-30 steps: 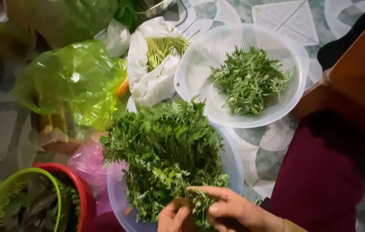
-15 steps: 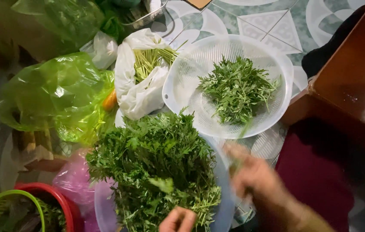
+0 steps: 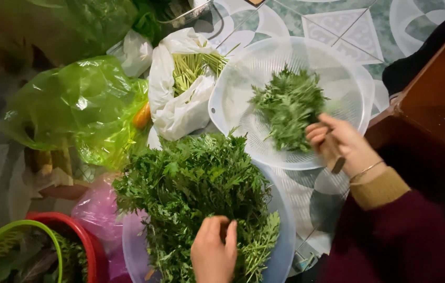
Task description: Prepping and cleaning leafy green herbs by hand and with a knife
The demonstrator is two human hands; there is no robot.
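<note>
- Resting on the heap of leafy greens (image 3: 191,183), your left hand (image 3: 214,251) lies knuckles up at the near edge, its fingers curled down into the stems and closed on a few of them.
- You have that heap piled in a clear plastic basin (image 3: 285,241) at the bottom middle of the view, and the leaves spill over most of its rim.
- Your right hand (image 3: 340,144) hovers over the near right side of the white plastic colander (image 3: 358,89), fingers bent together around a small dark-handled tool (image 3: 336,162) whose end sticks out below the palm; you cannot tell what kind of tool it is.
- Your right fingertips touch the edge of the smaller pile of picked greens (image 3: 288,107) that lies inside the colander.
- You wear a dark red sleeve with a mustard cuff (image 3: 379,188) and a thin bracelet on that wrist.
- Beside the colander, to its left, a white plastic bag (image 3: 178,99) holds a bundle of pale green stalks.
- Further left sits a crumpled green plastic bag (image 3: 81,105), with something orange showing at its right edge.
- At the bottom left corner, a green basket (image 3: 2,241) sits inside a red basin (image 3: 83,236), and a pink plastic bag (image 3: 96,209) lies between that and the clear basin.
- All of it stands on a patterned tiled floor (image 3: 337,26).
</note>
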